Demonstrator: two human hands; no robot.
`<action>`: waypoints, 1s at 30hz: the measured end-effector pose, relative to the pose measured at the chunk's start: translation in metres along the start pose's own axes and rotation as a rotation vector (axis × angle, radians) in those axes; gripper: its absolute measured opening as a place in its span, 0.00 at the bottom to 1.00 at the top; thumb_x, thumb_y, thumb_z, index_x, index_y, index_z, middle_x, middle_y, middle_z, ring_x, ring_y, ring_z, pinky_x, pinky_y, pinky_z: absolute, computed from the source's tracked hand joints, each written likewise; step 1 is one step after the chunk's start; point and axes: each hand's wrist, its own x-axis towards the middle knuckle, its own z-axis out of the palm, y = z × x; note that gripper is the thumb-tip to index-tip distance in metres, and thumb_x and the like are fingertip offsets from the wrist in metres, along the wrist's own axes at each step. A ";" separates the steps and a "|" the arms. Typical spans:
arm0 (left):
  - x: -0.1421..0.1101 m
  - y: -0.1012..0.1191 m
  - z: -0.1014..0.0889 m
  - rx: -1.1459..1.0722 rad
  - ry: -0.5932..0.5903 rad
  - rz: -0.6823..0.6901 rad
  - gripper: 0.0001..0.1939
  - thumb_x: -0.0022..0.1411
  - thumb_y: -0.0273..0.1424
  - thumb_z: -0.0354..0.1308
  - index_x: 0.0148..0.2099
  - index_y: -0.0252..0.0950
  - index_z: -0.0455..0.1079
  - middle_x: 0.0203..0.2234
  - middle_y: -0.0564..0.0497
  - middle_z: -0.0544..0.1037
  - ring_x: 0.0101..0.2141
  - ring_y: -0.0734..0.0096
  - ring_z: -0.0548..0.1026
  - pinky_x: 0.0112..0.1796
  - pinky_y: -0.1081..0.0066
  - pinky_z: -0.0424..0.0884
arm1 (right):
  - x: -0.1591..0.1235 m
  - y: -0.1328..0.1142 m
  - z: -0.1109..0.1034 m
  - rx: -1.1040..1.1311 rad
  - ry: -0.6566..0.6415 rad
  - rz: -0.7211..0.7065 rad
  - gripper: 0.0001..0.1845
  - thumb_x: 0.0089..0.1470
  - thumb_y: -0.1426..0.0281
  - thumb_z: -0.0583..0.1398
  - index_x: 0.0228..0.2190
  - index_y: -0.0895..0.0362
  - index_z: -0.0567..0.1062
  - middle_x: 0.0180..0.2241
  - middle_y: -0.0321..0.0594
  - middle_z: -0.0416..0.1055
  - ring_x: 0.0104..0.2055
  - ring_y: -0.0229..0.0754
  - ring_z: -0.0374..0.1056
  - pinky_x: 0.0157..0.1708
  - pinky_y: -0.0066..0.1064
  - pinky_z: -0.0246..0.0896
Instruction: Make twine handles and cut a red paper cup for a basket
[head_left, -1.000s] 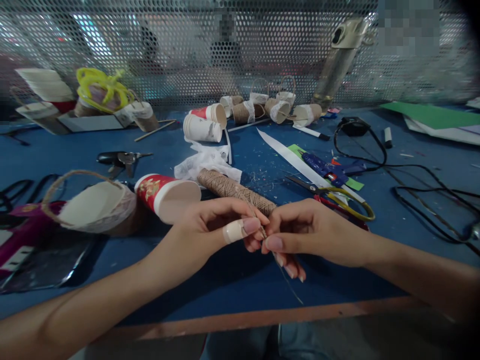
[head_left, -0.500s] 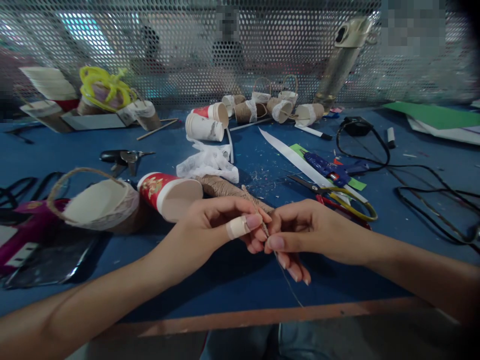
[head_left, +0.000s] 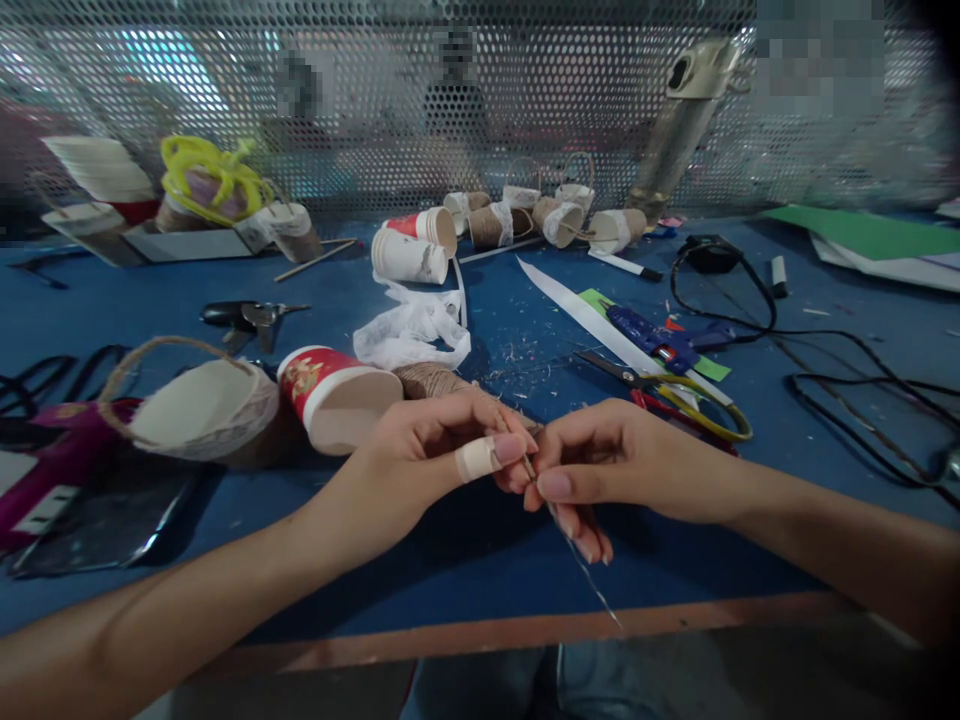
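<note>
Between both hands runs a thin piece of brown twine [head_left: 529, 466] with a fine wire [head_left: 596, 588] trailing from it toward the table's front edge. My left hand [head_left: 457, 450], a bandage around its thumb, pinches the twine between thumb and fingers. Close beside it, my right hand [head_left: 607, 465] pinches the same strand lower down with thumb and forefinger, its other fingers curled below. Behind my left hand lies a roll of twine [head_left: 431, 380], partly hidden by the fingers. A red paper cup [head_left: 337, 395] lies tipped over left of the roll.
A twine-handled cup basket [head_left: 202, 405] stands at left near a magenta glue gun [head_left: 60, 460]. Scissors [head_left: 675, 390], a blue glue gun [head_left: 656, 335] and a black cord [head_left: 840, 385] lie at right. Several small baskets [head_left: 555, 215] line the mesh screen [head_left: 375, 110].
My hands stay close together on the strand, shifting only slightly. The wire now hangs straighter and reaches lower, over the table's front edge.
</note>
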 end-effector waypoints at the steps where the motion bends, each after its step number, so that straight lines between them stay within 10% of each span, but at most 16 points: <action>1: -0.001 -0.001 0.000 0.001 0.000 0.003 0.04 0.68 0.27 0.66 0.38 0.34 0.81 0.30 0.52 0.82 0.31 0.75 0.79 0.36 0.78 0.76 | 0.000 0.000 -0.001 0.007 -0.015 -0.010 0.12 0.61 0.65 0.68 0.34 0.62 0.79 0.25 0.34 0.75 0.24 0.32 0.73 0.26 0.22 0.71; 30: 0.000 0.001 -0.004 0.036 -0.034 0.062 0.05 0.70 0.28 0.65 0.40 0.34 0.81 0.33 0.53 0.82 0.33 0.80 0.79 0.38 0.86 0.77 | -0.003 0.001 0.004 -0.082 0.147 -0.139 0.10 0.62 0.67 0.68 0.31 0.59 0.78 0.24 0.30 0.72 0.23 0.28 0.69 0.28 0.20 0.67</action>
